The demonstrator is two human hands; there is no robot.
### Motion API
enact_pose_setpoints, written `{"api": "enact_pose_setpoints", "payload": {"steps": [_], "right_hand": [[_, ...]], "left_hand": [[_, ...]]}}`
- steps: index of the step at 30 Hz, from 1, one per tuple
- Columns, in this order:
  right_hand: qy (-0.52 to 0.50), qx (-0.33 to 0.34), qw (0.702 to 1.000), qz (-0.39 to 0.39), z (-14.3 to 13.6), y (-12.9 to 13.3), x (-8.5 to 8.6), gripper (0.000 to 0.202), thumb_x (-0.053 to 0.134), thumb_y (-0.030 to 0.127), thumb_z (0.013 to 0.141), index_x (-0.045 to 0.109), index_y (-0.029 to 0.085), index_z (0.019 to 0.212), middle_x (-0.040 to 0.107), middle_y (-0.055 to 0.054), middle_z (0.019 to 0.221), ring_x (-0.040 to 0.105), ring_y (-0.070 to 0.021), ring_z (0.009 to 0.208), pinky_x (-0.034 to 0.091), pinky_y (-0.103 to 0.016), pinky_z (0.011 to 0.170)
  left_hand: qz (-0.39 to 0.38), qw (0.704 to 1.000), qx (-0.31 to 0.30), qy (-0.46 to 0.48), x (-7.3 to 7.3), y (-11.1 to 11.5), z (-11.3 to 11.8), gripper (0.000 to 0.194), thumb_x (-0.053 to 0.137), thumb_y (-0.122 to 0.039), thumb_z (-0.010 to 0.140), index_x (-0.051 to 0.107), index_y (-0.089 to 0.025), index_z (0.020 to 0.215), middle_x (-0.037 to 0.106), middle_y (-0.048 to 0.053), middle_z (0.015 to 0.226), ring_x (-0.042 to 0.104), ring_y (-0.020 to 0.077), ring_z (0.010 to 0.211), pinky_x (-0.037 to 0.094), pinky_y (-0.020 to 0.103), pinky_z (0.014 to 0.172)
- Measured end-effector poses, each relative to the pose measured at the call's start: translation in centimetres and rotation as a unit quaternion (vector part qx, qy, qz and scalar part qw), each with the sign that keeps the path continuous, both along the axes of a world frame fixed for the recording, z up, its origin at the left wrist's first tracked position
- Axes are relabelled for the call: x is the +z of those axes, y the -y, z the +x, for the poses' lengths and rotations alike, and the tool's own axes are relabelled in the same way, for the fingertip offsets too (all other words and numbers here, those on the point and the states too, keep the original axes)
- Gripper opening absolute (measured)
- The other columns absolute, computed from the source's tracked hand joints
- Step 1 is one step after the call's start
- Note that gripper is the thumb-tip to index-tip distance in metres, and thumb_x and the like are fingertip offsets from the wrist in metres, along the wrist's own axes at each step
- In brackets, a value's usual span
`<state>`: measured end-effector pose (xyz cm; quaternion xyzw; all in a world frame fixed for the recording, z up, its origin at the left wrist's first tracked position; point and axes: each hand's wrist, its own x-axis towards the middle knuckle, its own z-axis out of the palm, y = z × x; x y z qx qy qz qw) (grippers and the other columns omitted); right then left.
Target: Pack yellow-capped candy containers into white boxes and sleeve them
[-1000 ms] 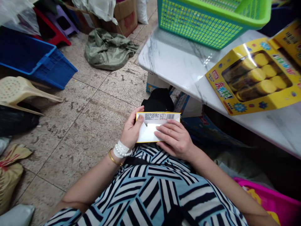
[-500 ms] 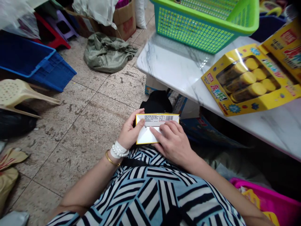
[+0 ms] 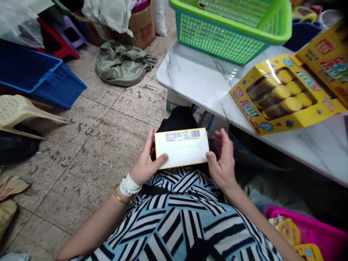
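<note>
A cardboard box (image 3: 185, 149) rests over my lap, its white end face with yellow edges turned up toward me. Printed text and a barcode run along the far side of that face, and a thin slit shows in the middle. My left hand (image 3: 145, 159) grips the box's left side, thumb on the white face and fingers along the edge. At the right edge is my right hand (image 3: 223, 159), fingers apart and curved, the thumb tip at the box's corner. The rest of the box below the face is hidden.
On the marble-patterned table (image 3: 195, 74) stand a green basket (image 3: 217, 40) and a yellow display box (image 3: 274, 94) of yellow-capped tubes. A pink bin (image 3: 318, 228) sits low at right. At left are a blue crate (image 3: 54, 85) and a cream stool (image 3: 24, 110).
The flaps on the box's end face now lie closed and flat. My right hand has moved off the face to the right edge, its fingers spreading. My left hand still holds the left side.
</note>
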<state>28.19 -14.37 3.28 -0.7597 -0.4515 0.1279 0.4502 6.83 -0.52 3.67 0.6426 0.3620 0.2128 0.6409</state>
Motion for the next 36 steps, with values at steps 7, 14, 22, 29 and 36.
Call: {"api": "enact_pose_setpoints", "payload": {"steps": [7,14,22,29,36], "right_hand": [[-0.539,0.154,0.825,-0.074,1.6,-0.3,1.9,0.084,0.035,0.085,0.085,0.044,0.029,0.147,0.057,-0.012,0.145,0.067,-0.0313,0.115,0.062,-0.047,0.079],[-0.551,0.057,0.832,-0.009,1.2,-0.7,2.4,0.058,0.081,0.057,0.067,0.068,0.020,0.111,0.077,-0.011,0.104,0.075,-0.0312,0.088,0.060,-0.049,0.082],[-0.208,0.046,0.973,0.090,-3.4,-2.0,-1.7,0.070,0.080,0.043,0.072,0.058,0.020,0.134,0.063,-0.016,0.134,0.054,-0.0355,0.132,0.042,-0.058,0.112],[-0.252,0.263,0.927,0.094,0.0,-4.1,1.1,0.089,0.075,0.062,0.071,0.046,0.021,0.145,0.050,-0.019,0.148,0.046,-0.0334,0.140,0.041,-0.052,0.113],[-0.488,0.159,0.858,-0.022,1.0,-7.7,1.4,0.068,0.074,0.045,0.076,0.053,0.025,0.138,0.066,-0.011,0.132,0.067,-0.0277,0.115,0.054,-0.046,0.095]], "left_hand": [[0.186,0.982,-0.024,0.032,3.1,0.1,-1.9,0.098,0.077,-0.028,0.080,0.019,-0.034,0.159,0.017,0.008,0.170,0.021,0.0340,0.154,0.019,0.055,0.125],[0.462,0.876,-0.110,0.085,1.5,-2.0,-3.3,0.078,0.064,0.001,0.078,0.054,-0.047,0.139,0.040,-0.003,0.160,0.022,0.0298,0.154,0.013,0.059,0.125],[-0.301,0.900,0.150,0.278,-0.6,0.9,0.5,0.065,0.062,-0.056,0.087,0.047,-0.029,0.145,0.058,0.010,0.145,0.058,0.0288,0.128,0.049,0.050,0.106],[-0.311,0.876,0.210,0.303,-0.9,-1.5,2.7,0.034,0.068,-0.043,0.086,0.068,-0.030,0.117,0.073,-0.002,0.126,0.057,0.0238,0.130,0.049,0.037,0.107],[-0.301,0.919,0.118,0.226,0.0,-3.5,3.9,0.055,0.080,-0.035,0.074,0.065,-0.020,0.125,0.074,0.010,0.119,0.069,0.0303,0.110,0.052,0.044,0.101]]}}
